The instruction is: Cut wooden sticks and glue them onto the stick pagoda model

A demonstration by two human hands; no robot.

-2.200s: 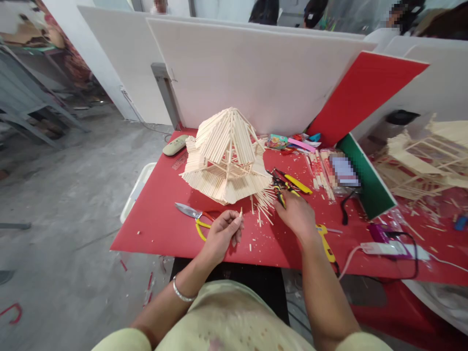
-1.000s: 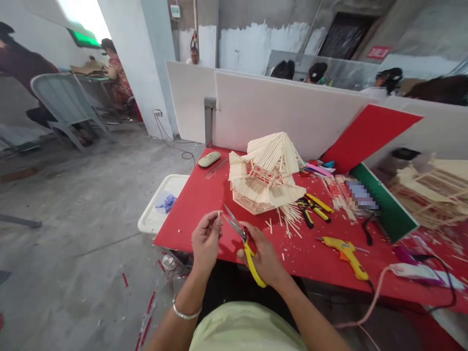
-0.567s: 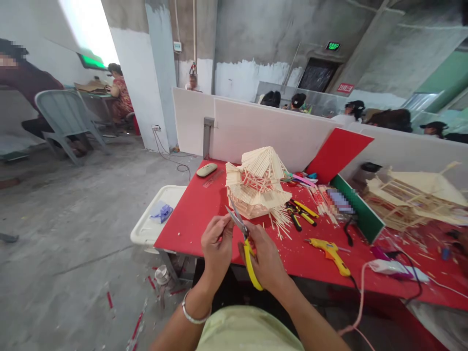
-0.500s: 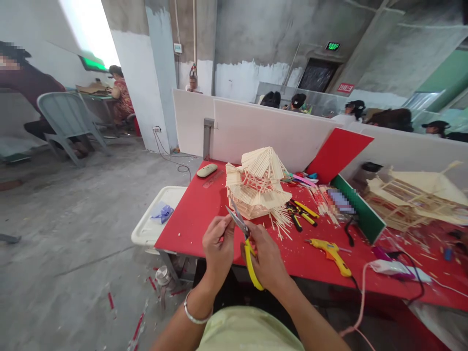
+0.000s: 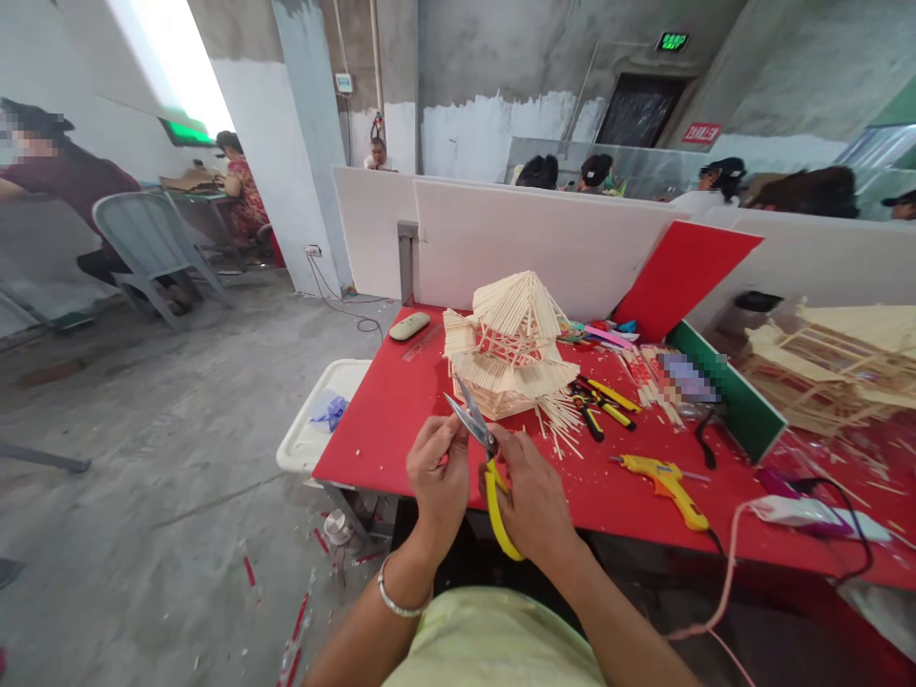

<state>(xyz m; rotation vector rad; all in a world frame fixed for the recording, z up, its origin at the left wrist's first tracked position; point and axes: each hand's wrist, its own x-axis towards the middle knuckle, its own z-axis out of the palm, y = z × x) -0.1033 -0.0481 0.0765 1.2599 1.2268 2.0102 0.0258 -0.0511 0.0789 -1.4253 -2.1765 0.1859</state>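
Observation:
My right hand (image 5: 533, 491) grips a pair of yellow-handled scissors (image 5: 495, 506), whose blades are parted and point up and left. Beside the blades, my left hand (image 5: 438, 472) is closed in a pinch; what its fingertips hold is too small to make out. Just beyond both hands, a tiered pavilion model (image 5: 510, 353) made of thin wooden sticks stands on the red table (image 5: 379, 420). Loose wooden sticks (image 5: 562, 420) fan out at the model's right foot.
Yellow-and-black pliers (image 5: 608, 405) and a yellow glue gun (image 5: 665, 487) lie to the right. A green board (image 5: 730, 391) stands before a second wooden model (image 5: 844, 367). An oval case (image 5: 410, 326) rests at the back left. White partitions (image 5: 536, 243) close off the far side; people sit beyond.
The view has swung slightly left, so the table things appear further right. Both hands keep nearly the same pose, with the scissor blades still parted by the left fingertips.

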